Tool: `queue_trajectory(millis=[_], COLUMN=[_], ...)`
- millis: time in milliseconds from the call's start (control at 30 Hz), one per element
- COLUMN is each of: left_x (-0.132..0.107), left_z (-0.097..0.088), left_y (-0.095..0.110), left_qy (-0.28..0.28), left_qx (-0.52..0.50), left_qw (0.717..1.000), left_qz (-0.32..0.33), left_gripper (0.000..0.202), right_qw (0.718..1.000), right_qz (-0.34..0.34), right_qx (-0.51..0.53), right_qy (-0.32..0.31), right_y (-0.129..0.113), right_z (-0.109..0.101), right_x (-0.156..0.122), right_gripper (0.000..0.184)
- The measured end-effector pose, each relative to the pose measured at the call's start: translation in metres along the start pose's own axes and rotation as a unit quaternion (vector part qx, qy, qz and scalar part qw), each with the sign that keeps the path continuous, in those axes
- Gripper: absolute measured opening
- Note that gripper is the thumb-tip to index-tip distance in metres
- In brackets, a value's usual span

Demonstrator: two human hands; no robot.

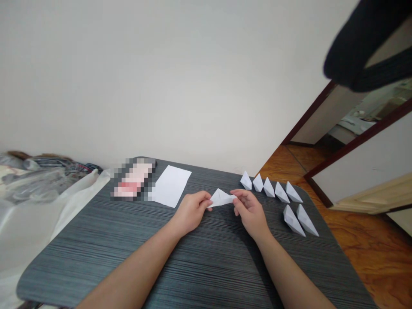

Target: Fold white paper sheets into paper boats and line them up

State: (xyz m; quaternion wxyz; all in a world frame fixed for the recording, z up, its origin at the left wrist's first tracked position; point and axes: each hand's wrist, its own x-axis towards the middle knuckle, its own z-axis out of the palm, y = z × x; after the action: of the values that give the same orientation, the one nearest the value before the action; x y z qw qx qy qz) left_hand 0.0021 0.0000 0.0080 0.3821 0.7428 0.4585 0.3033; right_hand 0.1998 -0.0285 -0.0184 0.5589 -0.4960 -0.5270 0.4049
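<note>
A folded white paper boat is held just above the dark table, its pointed middle facing up. My left hand pinches its left end between thumb and fingers. At the opposite end, my right hand grips the other tip, with thumb and forefinger closed on it. To the left of my left hand lies a flat sheet of white paper. Several finished paper boats stand in a row right of my right hand, and two more paper boats sit nearer to me.
The dark wood-grain table stands against a pale wall. A pixelated pink object lies at its back left. Plastic-covered bundles lie left of it. A doorway and wooden floor are on the right; a black strap hangs upper right.
</note>
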Motion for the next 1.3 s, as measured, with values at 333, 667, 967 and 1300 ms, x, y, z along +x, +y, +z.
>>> queue_trajectory(millis=[333, 667, 967, 1300], left_x=[-0.001, -0.004, -0.006, -0.006], left_z=[-0.001, 0.001, 0.005, 0.003], left_y=[0.003, 0.007, 0.008, 0.009], left_qy=[0.007, -0.014, -0.141, -0.120], left_qx=[0.005, -0.057, -0.185, -0.157], left_qw=[1.000, 0.998, 0.972, 0.978], left_qz=[0.017, 0.028, -0.023, -0.064], left_gripper=[0.019, 0.018, 0.027, 0.032], right_qw=[0.999, 0.998, 0.991, 0.987], right_qz=[0.006, 0.018, -0.042, -0.044], right_qx=[-0.022, -0.054, -0.093, -0.092], right_qy=[-0.026, -0.019, -0.082, -0.120], right_y=[-0.003, 0.001, -0.012, -0.019], right_z=[-0.001, -0.003, 0.002, 0.005], right_x=[0.001, 0.001, -0.003, -0.005], right_gripper=[0.014, 0.017, 0.014, 0.015])
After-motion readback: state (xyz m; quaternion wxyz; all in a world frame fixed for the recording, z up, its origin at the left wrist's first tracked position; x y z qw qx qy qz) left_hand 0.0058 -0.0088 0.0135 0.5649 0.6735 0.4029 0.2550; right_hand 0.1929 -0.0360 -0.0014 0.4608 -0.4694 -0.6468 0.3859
